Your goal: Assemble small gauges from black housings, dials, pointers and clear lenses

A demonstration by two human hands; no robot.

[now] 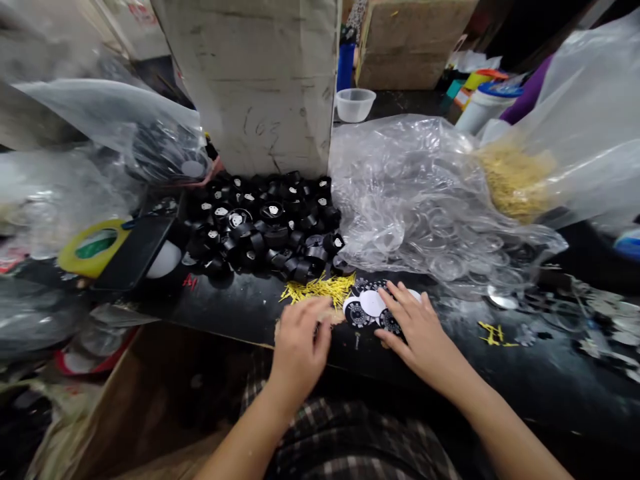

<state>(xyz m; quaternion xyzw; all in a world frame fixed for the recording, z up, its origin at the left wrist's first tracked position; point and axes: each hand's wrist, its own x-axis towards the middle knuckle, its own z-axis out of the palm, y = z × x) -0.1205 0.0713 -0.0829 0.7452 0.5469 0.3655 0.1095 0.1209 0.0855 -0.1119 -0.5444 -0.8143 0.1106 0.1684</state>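
Note:
My right hand (417,327) lies with fingers spread over a small pile of round printed dials (357,313), black and white, at the bench's front edge. A plain white disc (373,304) overlaps them. Left of the pile, my left hand (303,337) has its fingers curled and the thumb close to them; whatever they may hold is hidden. Just beyond it lies a heap of thin yellow plastic pieces (323,288), shaped like clock hands. Behind that heap, many black round casings (275,237) are piled together.
A clear plastic bag (410,193) of transparent discs lies beyond my right hand. A tall pale box (260,87) stands behind the casings. A tape roll (95,248) and a flat black slab (133,257) are at left. Yellow bits (494,335) lie on the right of the black bench (445,373).

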